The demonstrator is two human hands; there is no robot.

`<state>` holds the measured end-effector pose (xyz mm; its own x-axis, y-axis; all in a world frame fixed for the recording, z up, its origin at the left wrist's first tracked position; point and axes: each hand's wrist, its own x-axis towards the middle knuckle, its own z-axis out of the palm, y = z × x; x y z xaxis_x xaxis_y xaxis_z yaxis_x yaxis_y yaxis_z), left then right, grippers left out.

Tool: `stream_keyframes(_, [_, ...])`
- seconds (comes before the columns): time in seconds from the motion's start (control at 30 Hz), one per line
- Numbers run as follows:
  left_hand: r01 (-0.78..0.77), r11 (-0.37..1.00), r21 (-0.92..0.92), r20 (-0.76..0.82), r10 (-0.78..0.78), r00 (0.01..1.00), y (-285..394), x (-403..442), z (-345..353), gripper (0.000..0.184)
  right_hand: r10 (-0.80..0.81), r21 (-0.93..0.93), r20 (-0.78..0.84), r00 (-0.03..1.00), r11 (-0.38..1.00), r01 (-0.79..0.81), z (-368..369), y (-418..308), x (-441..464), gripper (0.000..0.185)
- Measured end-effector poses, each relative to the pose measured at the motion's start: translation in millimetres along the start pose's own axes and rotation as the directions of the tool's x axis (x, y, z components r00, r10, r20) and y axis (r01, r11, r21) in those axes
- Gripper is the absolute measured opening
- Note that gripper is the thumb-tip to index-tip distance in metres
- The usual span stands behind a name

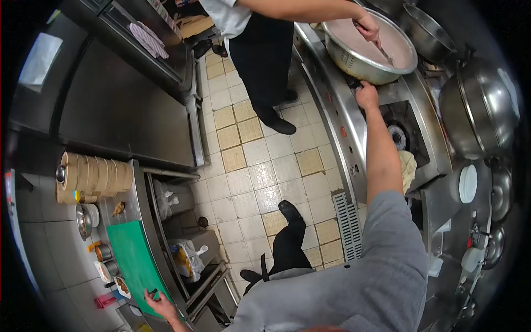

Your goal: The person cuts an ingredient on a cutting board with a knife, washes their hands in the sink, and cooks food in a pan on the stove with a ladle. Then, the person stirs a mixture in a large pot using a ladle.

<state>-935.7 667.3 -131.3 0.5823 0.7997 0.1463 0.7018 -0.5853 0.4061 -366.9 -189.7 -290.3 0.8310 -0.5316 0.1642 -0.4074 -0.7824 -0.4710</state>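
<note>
My right hand point(366, 95) reaches to the stove front, just below a large metal basin point(354, 63). Its fingers are curled by a dark part at the stove edge; what they hold is hidden. The basin contains a pale pinkish mixture point(354, 36). At lower left, my left hand point(160, 304) is over the near end of a green cutting board point(133, 260), with a small dark stick-like object point(151, 293) between its fingers. Another person's hand point(367, 27) grips a metal utensil point(383, 52) dipped in the mixture.
A person in a black apron point(263, 55) stands in the tiled aisle beside the stove. A bare burner point(397, 135) and a pale cloth point(407, 169) lie near my right forearm. Bamboo steamers point(94, 176) are stacked beyond the board. Large metal bowls point(475, 108) line the right side.
</note>
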Motion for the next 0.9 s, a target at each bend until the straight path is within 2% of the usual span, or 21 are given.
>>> stream_keyframes(0.03, [-0.001,1.0,0.004,-0.003,0.001,1.0,12.4,1.8,5.2,0.058,0.002,0.003,0.004,1.0,1.0,-0.002,-4.9,-9.8,-0.9,0.039])
stream_keyframes(0.1, [-0.124,0.991,0.043,0.08,0.12,0.989,32.3,3.5,12.6,0.06,0.12,-0.102,0.066,0.991,0.988,-0.113,-15.1,-28.8,-16.4,0.031])
stream_keyframes(0.17, [-0.107,0.994,0.029,0.091,0.104,0.99,57.4,6.1,15.2,0.059,0.104,-0.096,0.076,0.992,0.991,-0.097,-4.7,-23.0,-12.0,0.029])
stream_keyframes(0.23, [-0.089,0.996,0.008,0.102,0.087,0.991,86.8,8.6,19.7,0.059,0.138,-0.053,-0.046,0.989,0.989,-0.14,-8.2,-30.4,-20.4,0.031])
stream_keyframes(0.3, [-0.131,0.984,0.122,0.143,0.113,0.983,109.5,9.0,18.4,0.059,0.144,-0.068,-0.06,0.988,0.987,-0.148,-5.0,-30.1,-15.9,0.033])
stream_keyframes(0.37, [-0.154,0.982,0.108,0.149,0.137,0.979,113.3,10.3,22.6,0.059,0.105,-0.151,0.031,0.994,0.983,-0.1,-5.7,-32.0,-14.1,0.033])
stream_keyframes(0.47, [-0.18,0.981,0.078,0.156,0.166,0.974,106.2,9.4,28.7,0.059,0.11,-0.091,0.099,0.989,0.991,-0.101,-16.2,-42.0,-21.7,0.035])
stream_keyframes(0.5, [-0.182,0.982,0.057,0.151,0.171,0.974,106.0,7.0,29.4,0.059,0.1,-0.089,0.1,0.99,0.992,-0.091,-14.1,-44.7,-21.6,0.035])
stream_keyframes(0.57, [-0.14,0.988,0.07,0.158,0.128,0.979,107.4,3.4,28.1,0.059,0.146,-0.092,-0.024,0.989,0.985,-0.147,-7.5,-42.6,-20.3,0.031])
stream_keyframes(0.7, [-0.114,0.989,0.096,0.147,0.099,0.984,95.4,1.5,23.1,0.06,0.115,-0.125,0.076,0.99,0.987,-0.105,-12.6,-40.2,-20.9,0.029])
stream_keyframes(0.77, [-0.127,0.99,0.056,0.12,0.119,0.986,89.8,3.5,23.4,0.059,0.022,-0.066,0.06,0.998,0.998,-0.018,-1.8,-25.1,-23.1,0.026])
stream_keyframes(0.8, [-0.132,0.991,0.022,0.088,0.13,0.988,83.8,-0.6,20.7,0.058,-0.118,-0.241,0.114,0.987,0.96,0.142,20.5,3.7,-13.9,0.025])
stream_keyframes(0.83, [-0.155,0.983,0.097,0.081,0.148,0.986,84.9,0.4,17.1,0.056,-0.233,-0.261,0.06,0.971,0.935,0.241,38.4,22.7,-12.0,0.024])
stream_keyframes(0.87, [-0.14,0.972,0.189,0.061,0.131,0.99,82.6,0.4,13.0,0.055,-0.185,-0.401,0.185,0.965,0.882,0.246,52.1,37.9,-6.5,0.018])
stream_keyframes(0.9, [-0.105,0.983,0.148,0.016,0.104,0.994,84.7,0.2,7.9,0.054,-0.461,-0.355,0.139,0.876,0.803,0.479,70.1,66.1,-9.2,0.017])
